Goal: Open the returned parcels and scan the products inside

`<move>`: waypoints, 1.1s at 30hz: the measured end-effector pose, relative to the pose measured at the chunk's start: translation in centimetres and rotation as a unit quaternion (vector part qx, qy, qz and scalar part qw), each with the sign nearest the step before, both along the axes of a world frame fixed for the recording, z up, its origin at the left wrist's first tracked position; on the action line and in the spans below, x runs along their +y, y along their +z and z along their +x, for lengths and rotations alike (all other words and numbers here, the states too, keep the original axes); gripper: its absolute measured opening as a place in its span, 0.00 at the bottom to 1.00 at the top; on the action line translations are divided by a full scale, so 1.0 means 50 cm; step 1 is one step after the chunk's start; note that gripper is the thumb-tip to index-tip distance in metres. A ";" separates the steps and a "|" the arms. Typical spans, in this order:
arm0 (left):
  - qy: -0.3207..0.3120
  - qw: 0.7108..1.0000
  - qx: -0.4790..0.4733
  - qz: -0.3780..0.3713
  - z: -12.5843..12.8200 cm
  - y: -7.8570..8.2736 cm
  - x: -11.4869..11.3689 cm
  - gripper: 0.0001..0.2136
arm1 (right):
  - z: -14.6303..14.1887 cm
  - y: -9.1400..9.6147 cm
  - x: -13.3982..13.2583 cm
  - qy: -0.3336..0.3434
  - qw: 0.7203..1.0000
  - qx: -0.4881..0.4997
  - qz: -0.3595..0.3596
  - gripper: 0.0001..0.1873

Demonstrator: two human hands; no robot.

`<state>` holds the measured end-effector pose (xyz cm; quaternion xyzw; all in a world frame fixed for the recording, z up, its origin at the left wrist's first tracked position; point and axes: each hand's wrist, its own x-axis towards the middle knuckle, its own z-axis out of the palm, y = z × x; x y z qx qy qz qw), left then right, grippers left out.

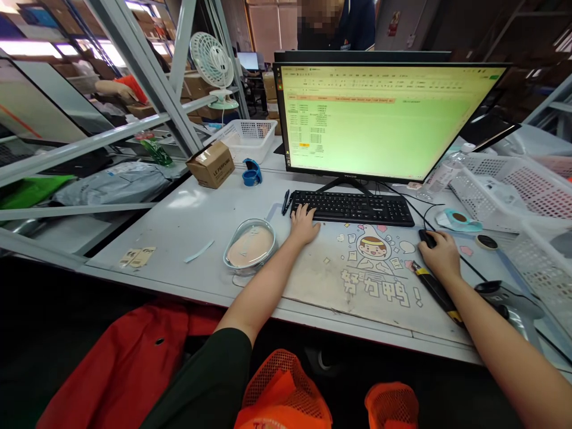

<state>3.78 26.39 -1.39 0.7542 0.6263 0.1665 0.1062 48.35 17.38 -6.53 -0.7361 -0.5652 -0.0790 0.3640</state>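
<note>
My left hand (pixel 304 225) rests at the left end of a black keyboard (pixel 357 208), its fingers spread over the keys. My right hand (pixel 442 257) is closed over a black computer mouse (pixel 427 238) on the printed desk mat (pixel 313 271). Just below that hand lies a yellow and black utility knife (pixel 435 292), partly under the forearm. Behind the keyboard stands a monitor (pixel 379 128) with a spreadsheet on a greenish screen. A clear oval container (pixel 250 245) with something beige inside sits beside my left forearm. Pens (pixel 286 202) lie at the keyboard's left end.
A small cardboard box (pixel 211 165), a blue cap-like item (pixel 252 173) and a white basket (pixel 252 140) stand at the back left. At right are white baskets (pixel 496 185), a plastic bottle (pixel 447 173), tape (pixel 459 219) and a barcode scanner (pixel 509 298). A person (pixel 357 27) is behind the monitor.
</note>
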 end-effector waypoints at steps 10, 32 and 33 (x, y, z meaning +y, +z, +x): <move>-0.003 1.000 -0.008 -0.001 -0.001 -0.001 0.001 0.31 | -0.001 0.006 -0.004 -0.004 1.000 0.000 -0.006 0.25; -0.004 0.999 -0.017 0.029 -0.008 -0.004 0.014 0.27 | -0.004 0.007 -0.006 -0.005 1.000 -0.005 0.003 0.24; -0.003 0.999 -0.018 0.030 -0.008 -0.003 0.015 0.27 | -0.005 0.008 -0.006 -0.005 1.000 -0.005 0.002 0.24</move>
